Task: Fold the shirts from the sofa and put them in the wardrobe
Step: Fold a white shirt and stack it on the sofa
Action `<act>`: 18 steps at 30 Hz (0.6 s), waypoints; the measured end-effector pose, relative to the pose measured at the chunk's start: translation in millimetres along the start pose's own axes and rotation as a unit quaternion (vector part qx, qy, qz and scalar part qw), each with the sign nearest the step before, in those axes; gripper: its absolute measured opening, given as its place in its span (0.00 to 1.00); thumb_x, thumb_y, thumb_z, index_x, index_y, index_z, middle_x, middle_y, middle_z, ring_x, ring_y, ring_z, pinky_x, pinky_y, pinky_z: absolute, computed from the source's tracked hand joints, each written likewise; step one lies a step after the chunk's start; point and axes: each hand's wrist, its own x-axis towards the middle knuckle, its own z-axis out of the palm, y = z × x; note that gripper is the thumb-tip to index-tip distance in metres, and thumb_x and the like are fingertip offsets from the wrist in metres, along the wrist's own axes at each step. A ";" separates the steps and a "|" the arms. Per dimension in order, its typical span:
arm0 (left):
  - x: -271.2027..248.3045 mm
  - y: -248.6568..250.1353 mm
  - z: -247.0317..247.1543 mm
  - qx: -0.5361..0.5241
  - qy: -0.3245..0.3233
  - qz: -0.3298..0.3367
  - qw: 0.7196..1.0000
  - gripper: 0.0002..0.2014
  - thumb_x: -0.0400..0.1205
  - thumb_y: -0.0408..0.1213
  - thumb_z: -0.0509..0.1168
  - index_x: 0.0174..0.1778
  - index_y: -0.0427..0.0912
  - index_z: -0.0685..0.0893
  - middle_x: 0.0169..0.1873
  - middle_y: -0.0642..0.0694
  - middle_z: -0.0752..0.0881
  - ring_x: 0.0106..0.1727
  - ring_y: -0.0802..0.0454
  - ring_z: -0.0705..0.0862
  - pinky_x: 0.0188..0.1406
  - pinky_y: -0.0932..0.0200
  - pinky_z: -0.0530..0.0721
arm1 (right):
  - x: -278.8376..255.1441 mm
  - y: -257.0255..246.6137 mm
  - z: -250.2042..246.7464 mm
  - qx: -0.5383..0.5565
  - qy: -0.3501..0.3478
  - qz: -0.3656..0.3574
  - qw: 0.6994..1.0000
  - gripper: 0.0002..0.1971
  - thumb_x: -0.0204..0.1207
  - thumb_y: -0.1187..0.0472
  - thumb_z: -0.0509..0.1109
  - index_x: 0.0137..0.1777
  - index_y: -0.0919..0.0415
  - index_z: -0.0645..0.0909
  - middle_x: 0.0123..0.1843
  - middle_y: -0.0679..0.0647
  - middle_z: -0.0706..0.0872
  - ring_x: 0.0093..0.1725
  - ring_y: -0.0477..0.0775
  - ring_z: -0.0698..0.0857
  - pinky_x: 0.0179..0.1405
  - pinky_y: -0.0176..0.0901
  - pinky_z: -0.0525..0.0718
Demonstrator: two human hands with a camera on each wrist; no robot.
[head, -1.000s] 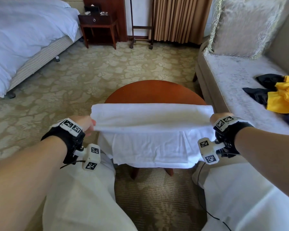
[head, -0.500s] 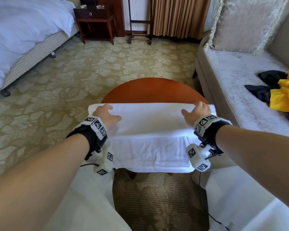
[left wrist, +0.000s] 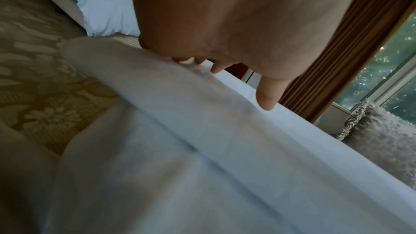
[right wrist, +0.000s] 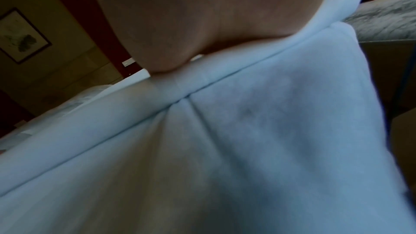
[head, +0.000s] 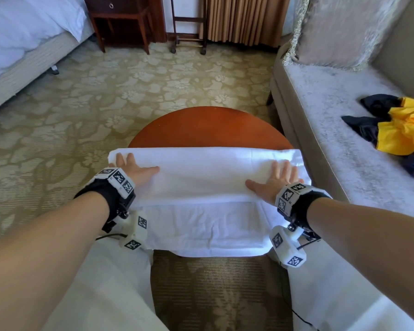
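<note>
A white shirt (head: 206, 177) lies folded across the near half of a round wooden table (head: 206, 127), its lower layer hanging over the near edge. My left hand (head: 134, 169) rests flat on the fold's left end, fingers straight. At the right end my right hand (head: 276, 180) presses flat on the fold, fingers spread. In the left wrist view the left hand's fingers (left wrist: 266, 95) lie on the white shirt (left wrist: 202, 149). The right wrist view shows only the palm against the white shirt (right wrist: 225, 140). A yellow shirt (head: 406, 130) and dark garments (head: 366, 123) lie crumpled on the sofa (head: 332, 103).
The sofa stands right of the table with a fringed cushion (head: 344, 29) at its far end. A bed (head: 22, 44) is at the far left, a dark nightstand (head: 120, 17) and a luggage rack (head: 188, 27) by the curtains. Patterned carpet (head: 129, 91) surrounds the table.
Both hands carried the shirt's near edge forward over the table, let it go and now lie flat on the fold. The head view has moved closer.
</note>
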 end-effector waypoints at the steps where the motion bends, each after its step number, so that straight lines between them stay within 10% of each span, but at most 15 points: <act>1: -1.1 0.7 -1.6 -0.008 0.010 0.011 1.000 0.50 0.77 0.68 0.62 0.87 0.49 0.46 0.86 0.47 0.38 0.86 0.40 0.38 0.83 0.37 0.50 | 1.3 -0.1 -2.4 0.003 0.014 0.007 1.000 0.54 0.70 0.22 0.54 0.84 0.47 0.29 0.84 0.52 0.25 0.83 0.62 0.28 0.81 0.66 0.38; 18: 40.6 43.3 -15.3 0.005 -0.097 0.057 0.994 0.47 0.77 0.70 0.60 0.87 0.58 0.44 0.85 0.53 0.35 0.84 0.40 0.29 0.83 0.34 0.43 | 66.2 -27.3 -23.0 -0.118 0.003 -0.044 0.992 0.64 0.54 0.11 0.46 0.83 0.47 0.26 0.82 0.57 0.21 0.83 0.68 0.31 0.81 0.71 0.43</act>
